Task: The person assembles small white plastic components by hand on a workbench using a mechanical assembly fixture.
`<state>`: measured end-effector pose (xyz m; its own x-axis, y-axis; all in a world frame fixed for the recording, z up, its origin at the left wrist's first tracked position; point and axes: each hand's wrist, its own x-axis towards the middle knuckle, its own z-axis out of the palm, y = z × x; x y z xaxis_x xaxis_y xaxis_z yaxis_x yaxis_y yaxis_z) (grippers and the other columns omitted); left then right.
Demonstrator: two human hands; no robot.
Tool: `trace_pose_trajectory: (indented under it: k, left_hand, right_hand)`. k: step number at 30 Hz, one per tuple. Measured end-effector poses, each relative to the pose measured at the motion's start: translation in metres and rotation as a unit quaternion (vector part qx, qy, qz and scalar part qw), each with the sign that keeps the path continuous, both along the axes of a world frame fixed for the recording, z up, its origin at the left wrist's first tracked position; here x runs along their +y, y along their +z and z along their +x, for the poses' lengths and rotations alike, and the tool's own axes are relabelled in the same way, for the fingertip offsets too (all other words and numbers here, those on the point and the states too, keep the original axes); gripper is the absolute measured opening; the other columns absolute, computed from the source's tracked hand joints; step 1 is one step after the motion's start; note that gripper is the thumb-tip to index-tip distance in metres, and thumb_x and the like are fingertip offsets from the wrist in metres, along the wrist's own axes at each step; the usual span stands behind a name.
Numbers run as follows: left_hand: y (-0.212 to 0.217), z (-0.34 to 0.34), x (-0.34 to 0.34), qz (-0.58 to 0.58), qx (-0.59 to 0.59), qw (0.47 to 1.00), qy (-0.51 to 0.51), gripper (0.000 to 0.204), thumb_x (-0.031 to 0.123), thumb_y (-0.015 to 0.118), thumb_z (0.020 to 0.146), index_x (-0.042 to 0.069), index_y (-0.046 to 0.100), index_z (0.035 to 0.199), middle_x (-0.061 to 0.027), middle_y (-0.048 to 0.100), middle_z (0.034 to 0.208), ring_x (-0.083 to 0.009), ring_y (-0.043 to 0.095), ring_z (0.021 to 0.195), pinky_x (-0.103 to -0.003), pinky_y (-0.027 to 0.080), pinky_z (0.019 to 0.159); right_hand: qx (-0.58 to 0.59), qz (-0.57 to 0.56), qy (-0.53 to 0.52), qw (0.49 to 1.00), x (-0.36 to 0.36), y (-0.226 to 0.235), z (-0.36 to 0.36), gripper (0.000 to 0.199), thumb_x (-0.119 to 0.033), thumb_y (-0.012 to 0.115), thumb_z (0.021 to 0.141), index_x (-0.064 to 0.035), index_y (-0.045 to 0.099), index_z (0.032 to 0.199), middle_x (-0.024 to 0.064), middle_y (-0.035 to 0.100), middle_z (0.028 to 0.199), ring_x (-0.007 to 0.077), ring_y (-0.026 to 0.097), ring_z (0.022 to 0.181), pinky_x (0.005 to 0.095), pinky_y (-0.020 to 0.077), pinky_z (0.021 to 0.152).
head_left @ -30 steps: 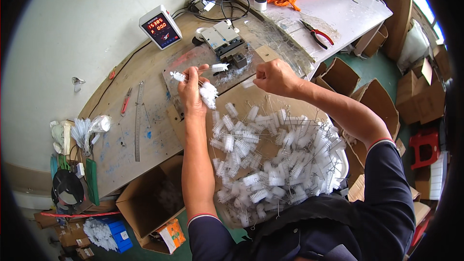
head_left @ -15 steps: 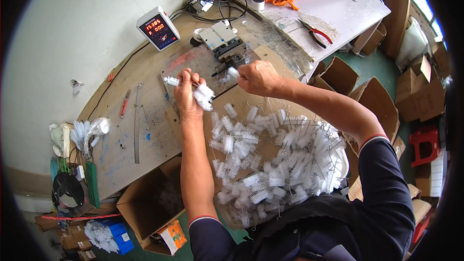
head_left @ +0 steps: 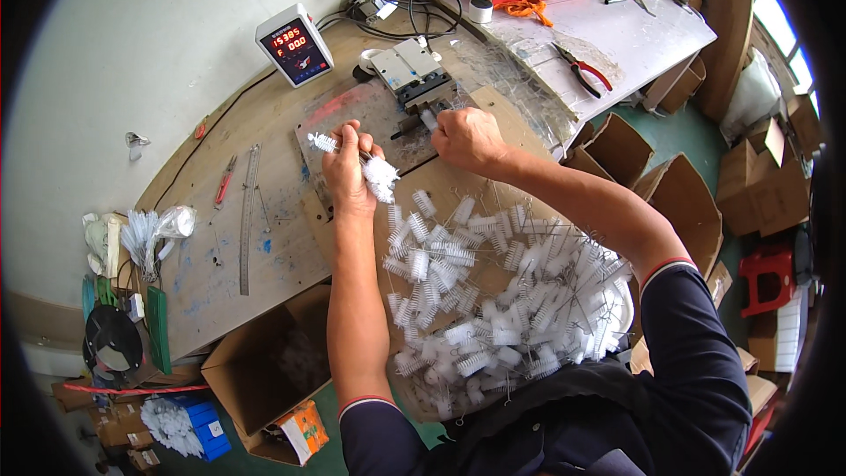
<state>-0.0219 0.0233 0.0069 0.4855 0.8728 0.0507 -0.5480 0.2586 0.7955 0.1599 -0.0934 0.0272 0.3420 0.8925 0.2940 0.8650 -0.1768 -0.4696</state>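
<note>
My left hand [head_left: 349, 173] is closed around several small white bristle brushes [head_left: 381, 180]; bristles stick out on both sides of the fist. My right hand [head_left: 471, 139] pinches another white bristle brush [head_left: 428, 119], its bristled end at the dark front part of a small metal bench machine [head_left: 408, 69]. That brush's wire is hidden by the fingers. Below both hands, close to my body, a large heap of white brushes with twisted wire stems [head_left: 507, 300] lies in a pale tray, partly covering its rim.
A counter with a red digital display [head_left: 296, 46] stands behind the machine. On the bench at left lie a steel ruler [head_left: 250, 220] and a red-handled tool [head_left: 226, 182]. Red-handled pliers [head_left: 582, 70] rest on the right-hand table. Open cardboard boxes [head_left: 256, 370] stand below the bench.
My right hand has brought its brush slightly up and left, closer against the machine. My left hand keeps its bunch of brushes. The whole view has shifted a little.
</note>
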Motion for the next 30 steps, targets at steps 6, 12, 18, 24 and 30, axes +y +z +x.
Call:
trace_pose_trajectory:
  k: [6,12,18,24,30]
  left_hand:
    - [0.004,0.001,-0.007,0.005,0.014,1.0,0.0,0.018,0.024,0.06,0.104,0.006,0.058,0.107,-0.0035,0.058,0.074,-0.0164,0.057,0.057,-0.03,0.049,0.052]
    - [0.008,0.0,-0.01,0.006,0.023,1.0,0.003,0.017,0.023,0.06,0.104,0.006,0.058,0.106,-0.0033,0.058,0.073,-0.0155,0.056,0.057,-0.03,0.049,0.051]
    - [0.008,0.005,-0.017,0.068,0.116,0.99,0.034,0.018,0.023,0.059,0.105,0.006,0.06,0.108,-0.0017,0.057,0.073,-0.0115,0.052,0.058,-0.027,0.046,0.053]
    - [0.006,0.015,-0.02,0.197,0.288,0.934,0.076,0.02,0.021,0.058,0.104,0.002,0.066,0.106,0.0,0.058,0.068,-0.0081,0.05,0.058,-0.027,0.042,0.053]
    - [-0.007,0.024,-0.008,0.358,0.468,0.799,0.122,0.022,0.02,0.063,0.099,0.001,0.07,0.107,-0.0041,0.065,0.068,-0.0135,0.061,0.061,-0.032,0.048,0.059]
  right_hand:
    - [-0.005,0.012,-0.006,1.0,-0.003,-0.004,-0.002,0.028,-0.024,0.057,0.084,-0.0005,0.067,0.074,0.0247,0.068,0.076,0.044,0.068,0.079,0.0517,0.0541,0.075]
    - [0.009,-0.018,-0.029,0.999,0.004,-0.002,-0.002,0.028,-0.025,0.057,0.085,-0.0008,0.068,0.076,0.0243,0.069,0.079,0.0439,0.069,0.081,0.0515,0.0546,0.076]
    - [0.028,-0.026,-0.044,0.998,0.004,0.001,-0.004,0.03,-0.028,0.056,0.087,-0.0027,0.07,0.077,0.024,0.07,0.082,0.0429,0.069,0.083,0.0511,0.0549,0.078]
    - [0.075,-0.053,-0.019,0.996,0.003,0.008,0.006,0.034,-0.037,0.064,0.088,-0.0047,0.071,0.079,0.0202,0.071,0.08,0.0403,0.069,0.082,0.0496,0.0544,0.075]
    - [0.162,-0.078,0.036,0.983,-0.013,0.014,0.015,0.03,-0.033,0.074,0.082,-0.0037,0.07,0.079,0.0157,0.07,0.074,0.0324,0.07,0.075,0.043,0.0541,0.071]
